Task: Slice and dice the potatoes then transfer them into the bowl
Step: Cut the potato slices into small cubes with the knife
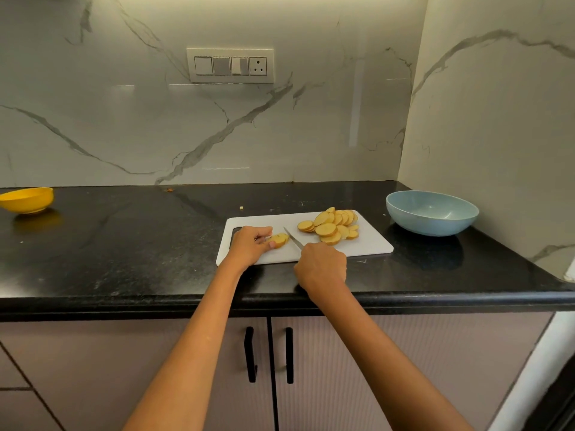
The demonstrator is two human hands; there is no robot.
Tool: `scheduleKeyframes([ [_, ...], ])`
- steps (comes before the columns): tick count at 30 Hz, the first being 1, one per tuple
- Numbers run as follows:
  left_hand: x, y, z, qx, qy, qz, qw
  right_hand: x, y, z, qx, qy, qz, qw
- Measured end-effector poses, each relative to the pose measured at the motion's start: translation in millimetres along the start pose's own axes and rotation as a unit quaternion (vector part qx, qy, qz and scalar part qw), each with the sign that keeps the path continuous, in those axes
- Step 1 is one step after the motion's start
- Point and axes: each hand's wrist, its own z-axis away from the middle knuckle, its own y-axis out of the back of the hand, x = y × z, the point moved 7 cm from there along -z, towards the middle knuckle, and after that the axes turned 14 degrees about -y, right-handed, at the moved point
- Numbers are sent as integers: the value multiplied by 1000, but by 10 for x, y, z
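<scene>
A white cutting board [370, 244] lies on the black counter. On its left part my left hand [250, 245] holds a small stack of potato slices [279, 240] between thumb and fingers. My right hand [322, 265] grips a knife handle at the board's front edge; the knife blade [293, 237] points up and left, just right of the held slices. A pile of round potato slices [331, 226] covers the board's back right part. The pale blue bowl [432, 213] stands to the right of the board and holds nothing I can see.
A yellow bowl [27, 200] sits at the far left of the counter [140, 244]. A small potato scrap [241, 208] lies behind the board. Marble walls close the back and right side. Cabinet doors with black handles [250, 354] are below the counter edge.
</scene>
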Motion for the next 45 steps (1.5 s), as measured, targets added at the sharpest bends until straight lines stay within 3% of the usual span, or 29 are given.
scheduleKeyframes([
  [12,5,-13,2,-4,-9,8,1000,-114,22,91,55,61,54,995],
  [22,-15,12,-12,10,-14,-14,1000,-80,98,147,10,25,-25,999],
  [35,-51,28,-55,-2,-12,-21,1000,-154,76,148,-28,15,-23,999],
  [45,-18,2,-94,-34,-58,-57,996,-250,3,-4,-74,36,-3,997],
])
